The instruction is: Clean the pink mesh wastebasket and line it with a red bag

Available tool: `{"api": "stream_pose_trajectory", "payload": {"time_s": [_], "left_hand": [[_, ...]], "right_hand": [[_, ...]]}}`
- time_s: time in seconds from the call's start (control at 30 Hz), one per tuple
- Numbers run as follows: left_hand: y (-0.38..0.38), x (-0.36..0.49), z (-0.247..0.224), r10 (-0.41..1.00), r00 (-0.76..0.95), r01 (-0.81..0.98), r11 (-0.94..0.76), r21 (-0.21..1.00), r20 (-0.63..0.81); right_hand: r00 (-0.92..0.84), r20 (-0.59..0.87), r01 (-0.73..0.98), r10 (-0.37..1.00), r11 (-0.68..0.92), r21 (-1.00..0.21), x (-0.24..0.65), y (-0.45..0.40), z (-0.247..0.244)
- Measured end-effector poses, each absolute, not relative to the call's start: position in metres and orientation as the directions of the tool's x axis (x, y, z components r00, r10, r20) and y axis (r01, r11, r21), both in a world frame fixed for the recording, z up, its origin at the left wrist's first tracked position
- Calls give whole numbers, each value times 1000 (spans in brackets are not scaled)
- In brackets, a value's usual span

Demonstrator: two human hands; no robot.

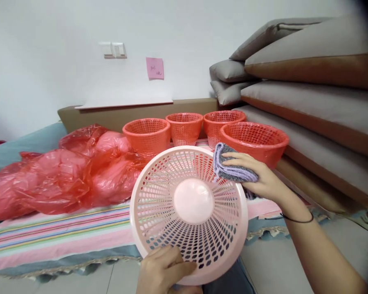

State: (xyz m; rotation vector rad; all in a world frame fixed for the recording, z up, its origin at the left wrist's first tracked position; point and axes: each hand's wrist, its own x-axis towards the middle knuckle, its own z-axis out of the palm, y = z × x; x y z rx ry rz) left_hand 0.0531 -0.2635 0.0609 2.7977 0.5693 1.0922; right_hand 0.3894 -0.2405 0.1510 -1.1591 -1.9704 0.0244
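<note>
White wall [193, 32], curled hands [165, 267] [262, 175] on basket [194, 201], cloth [233, 173]

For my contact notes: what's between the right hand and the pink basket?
A folded cloth lies between the right hand and the pink basket, as the head view shows.

Right hand [259, 173]: mine, bare, fingers slim and slightly tapering. Nail detail too small to tell. One thin black band [297, 221] on my right wrist, narrow as a cord, plain, loosely curved; material unclear, could be elastic or string. Right forearm [325, 249]: bare along all that shows, smooth in outline, widening away from the wrist. Left hand [162, 269]: bare too, knuckles rounded, wrist cut off by the lower edge. My legwear [230, 281]: dark blue cloth, only a small patch visible; weave not readable.
</note>
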Motion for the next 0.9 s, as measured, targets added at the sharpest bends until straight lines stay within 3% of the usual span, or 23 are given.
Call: {"api": "stream_pose_trajectory", "payload": {"time_s": [0.23,0.37,0.43,0.57,0.67,0.8,0.9], "left_hand": [[-260,49,62,395,628,315,-917,245,671],[-259,47,59,473,627,368,-880,300,619],[-257,47,58,500,626,379,-866,328,598],[-253,45,57,487,651,335,-873,355,582],[-251,43,51,470,678,297,-878,375,565],[-256,55,36,491,737,425,-871,246,465],[-266,85,31,513,692,526,-840,131,508]], "right_hand": [[-409,567,643,715,667,-378,371,-183,201],[-493,470,660,732,667,-346,355,-162,222],[-462,447,705,766,623,-339,347,-154,232],[-346,549,740,761,581,-339,332,-136,244],[-386,501,718,774,593,-363,321,-124,243],[-475,326,719,817,574,-392,309,-114,232],[-451,303,753,840,540,-377,299,-112,227]]}}
